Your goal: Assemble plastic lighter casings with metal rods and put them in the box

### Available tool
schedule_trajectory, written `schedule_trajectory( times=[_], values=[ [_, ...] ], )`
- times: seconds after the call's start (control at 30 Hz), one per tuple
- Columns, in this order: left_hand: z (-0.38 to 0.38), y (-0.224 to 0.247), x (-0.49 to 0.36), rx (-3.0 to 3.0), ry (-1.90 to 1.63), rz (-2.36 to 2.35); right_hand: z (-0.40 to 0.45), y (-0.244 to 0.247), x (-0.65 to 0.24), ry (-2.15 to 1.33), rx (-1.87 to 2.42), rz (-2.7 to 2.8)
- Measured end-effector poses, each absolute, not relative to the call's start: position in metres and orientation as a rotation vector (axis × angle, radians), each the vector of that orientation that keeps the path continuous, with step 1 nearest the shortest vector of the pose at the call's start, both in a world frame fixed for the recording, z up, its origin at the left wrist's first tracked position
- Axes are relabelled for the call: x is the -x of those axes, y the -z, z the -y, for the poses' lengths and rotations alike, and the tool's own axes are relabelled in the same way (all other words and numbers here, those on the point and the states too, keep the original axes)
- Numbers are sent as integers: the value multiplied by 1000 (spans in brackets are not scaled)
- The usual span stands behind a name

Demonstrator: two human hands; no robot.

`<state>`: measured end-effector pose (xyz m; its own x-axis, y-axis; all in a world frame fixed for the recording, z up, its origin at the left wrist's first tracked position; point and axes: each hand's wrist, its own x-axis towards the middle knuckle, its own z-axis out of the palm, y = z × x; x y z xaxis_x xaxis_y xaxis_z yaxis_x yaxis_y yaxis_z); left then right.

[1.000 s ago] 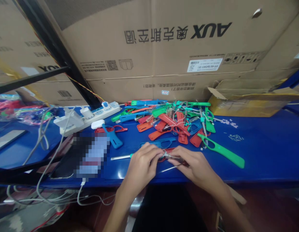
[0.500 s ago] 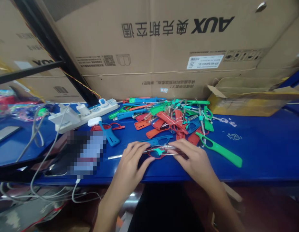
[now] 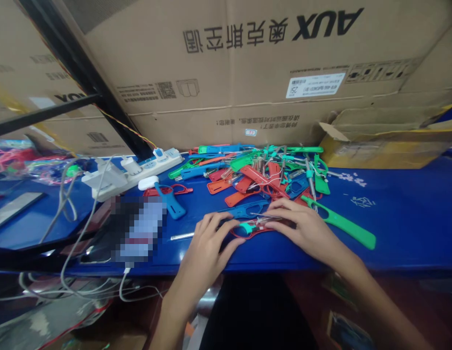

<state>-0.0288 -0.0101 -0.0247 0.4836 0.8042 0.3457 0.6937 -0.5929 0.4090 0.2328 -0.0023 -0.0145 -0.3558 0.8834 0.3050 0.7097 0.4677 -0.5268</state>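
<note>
A red stick lighter (image 3: 252, 235), its casing open, lies level between my hands near the table's front edge. It has a teal trigger (image 3: 246, 227), and a metal tube (image 3: 182, 236) sticks out to the left. My left hand (image 3: 209, 243) has fingers and thumb closed round the tube end. The handle end is pinched by my right hand (image 3: 302, 223), whose fingers partly hide a clear part inside. A thin metallic piece (image 3: 259, 214) shows by the right fingertips; what it is I cannot tell. Just behind lies a blue lighter casing (image 3: 244, 209).
Behind my hands is a pile of red, green, blue and orange lighter parts (image 3: 255, 175). A green casing (image 3: 352, 231) lies to the right. On the left are a power strip (image 3: 156, 165), a phone (image 3: 145, 228) and cables. Cardboard boxes (image 3: 226, 82) stand at the back.
My right hand has shifted its fingers along the handle, and the thin metallic piece now shows beside them. My left hand keeps its hold. The whole view has shifted slightly.
</note>
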Motion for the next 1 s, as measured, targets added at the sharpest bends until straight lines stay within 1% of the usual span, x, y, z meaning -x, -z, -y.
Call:
schedule_trajectory(
  times=[0.13,0.37,0.5,0.63,0.8,1.0],
  values=[
    [10,25,30,-2499,-755,-1267,5,17,-235,-441,1295,2145],
    [8,24,31,-2496,-702,-1264,13,22,-236,-376,1313,2180],
    [8,22,31,-2471,-682,-1253,16,22,-234,-190,1321,2133],
    [8,20,31,-2431,-681,-1255,18,20,-229,-11,1235,2135],
    [9,20,30,-2419,-703,-1264,18,17,-223,-30,1177,2323],
    [8,23,30,-2413,-725,-1262,18,19,-224,-38,1151,2381]
  ],
)
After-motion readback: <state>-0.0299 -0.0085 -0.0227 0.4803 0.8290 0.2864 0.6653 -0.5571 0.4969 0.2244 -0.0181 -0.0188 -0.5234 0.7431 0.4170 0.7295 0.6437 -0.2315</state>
